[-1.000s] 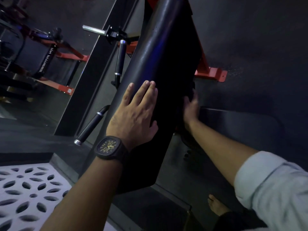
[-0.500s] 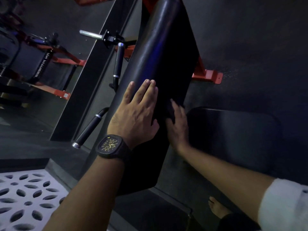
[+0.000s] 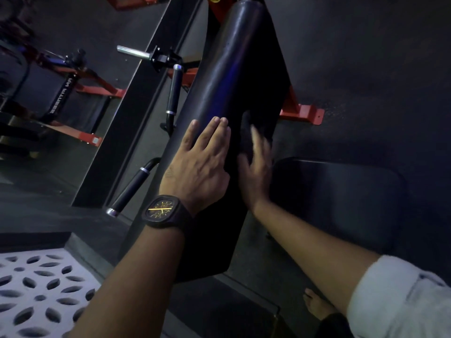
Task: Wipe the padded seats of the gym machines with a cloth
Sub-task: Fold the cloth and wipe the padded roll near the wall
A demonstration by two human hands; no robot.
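Right hand (image 3: 256, 172) slid toward 12 o'clock, fingers straight on dark cloth (image 3: 247, 128). Left hand (image 3: 197, 164) lies flat on pad (image 3: 227, 69), 9 o'clock.

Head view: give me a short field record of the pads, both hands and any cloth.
long pad: black, tilted, on red frame
left hand: flat on long pad, watch on wrist
right hand: blurred, fingers extended, on pad's right side
cloth: not clearly visible; dark shape by right fingertips, unsure
seat pad: black, right of long pad, untouched

The long pad (image 3: 234, 76) is glossy black on a red frame (image 3: 302, 113). The watch (image 3: 164, 209) is black with yellow hands; the sleeve (image 3: 400, 298) is pale grey.
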